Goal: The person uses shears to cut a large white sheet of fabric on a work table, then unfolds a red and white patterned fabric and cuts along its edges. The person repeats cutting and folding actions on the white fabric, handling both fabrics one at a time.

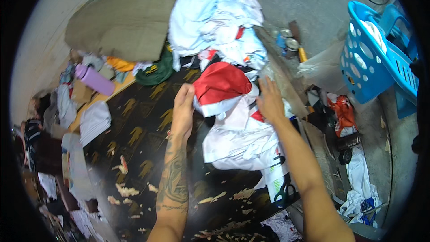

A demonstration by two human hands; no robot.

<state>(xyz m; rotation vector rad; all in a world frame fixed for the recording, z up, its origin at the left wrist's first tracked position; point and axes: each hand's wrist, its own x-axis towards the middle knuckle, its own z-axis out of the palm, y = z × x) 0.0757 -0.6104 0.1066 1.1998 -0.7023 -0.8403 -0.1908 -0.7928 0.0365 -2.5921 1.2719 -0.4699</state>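
Observation:
A folded red and white garment [222, 82] is in front of me, its red part on top and a white edge below. My left hand [182, 104] is closed at its left side, gripping the edge; the fingertips are partly hidden. My right hand [270, 99] lies at the other side with its fingers stretched out, close to or touching the white cloth there. Under and nearer than the red cloth lie crumpled white garments [242, 145], reaching toward my right forearm.
A dark patterned surface [148, 152] with peeling patches spreads below. Beyond are a heap of white clothes [210, 13] and an olive cushion-like piece [123, 20]. A purple bottle [95, 79] lies left; a blue plastic basket [367, 62] and cans [291, 47] stand right. Scissors [285, 193] lie near.

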